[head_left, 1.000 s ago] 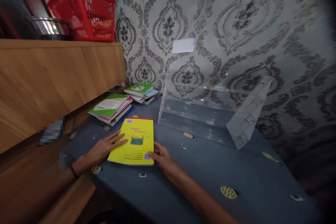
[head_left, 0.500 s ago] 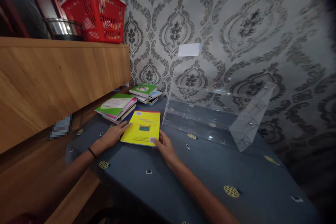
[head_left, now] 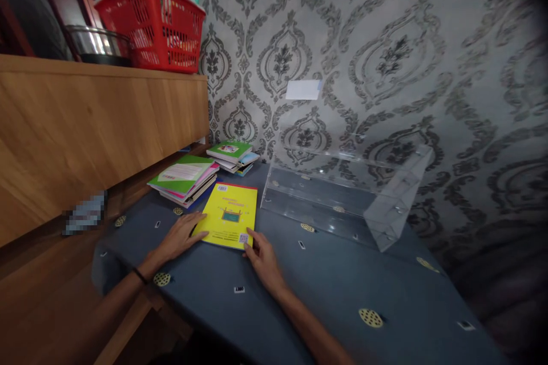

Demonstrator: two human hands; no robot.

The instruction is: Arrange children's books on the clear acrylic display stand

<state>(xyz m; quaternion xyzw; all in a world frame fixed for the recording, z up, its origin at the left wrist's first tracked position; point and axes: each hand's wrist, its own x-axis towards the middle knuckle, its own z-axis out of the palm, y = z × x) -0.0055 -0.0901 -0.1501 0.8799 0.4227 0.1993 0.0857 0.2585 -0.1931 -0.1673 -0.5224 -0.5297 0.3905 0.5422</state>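
A yellow book (head_left: 229,211) with a red strip at its top edge lies on the cloth-covered table. At its left edge rests my left hand (head_left: 180,236), fingers stretched out and apart, the thumb and fingertips touching the book's edge. My right hand (head_left: 262,262) pinches the lower right corner, near a printed code; the fingers under the corner are partly hidden. Just behind the book is a stack of books (head_left: 184,177) with a green cover on top. Farther back stands a smaller book stack (head_left: 233,154), also topped by a green book.
A clear tiered acrylic rack (head_left: 325,194) stands right of the book, against the patterned wall. On the left, a wooden cabinet (head_left: 103,120) carries a red basket (head_left: 171,28) and a metal bowl (head_left: 98,43). The blue tablecloth (head_left: 299,285) has pineapple prints.
The view has shifted slightly. The yellow book sits a little nearer to me. My left hand has slid down toward its lower left corner; my right hand stays at the lower right corner.
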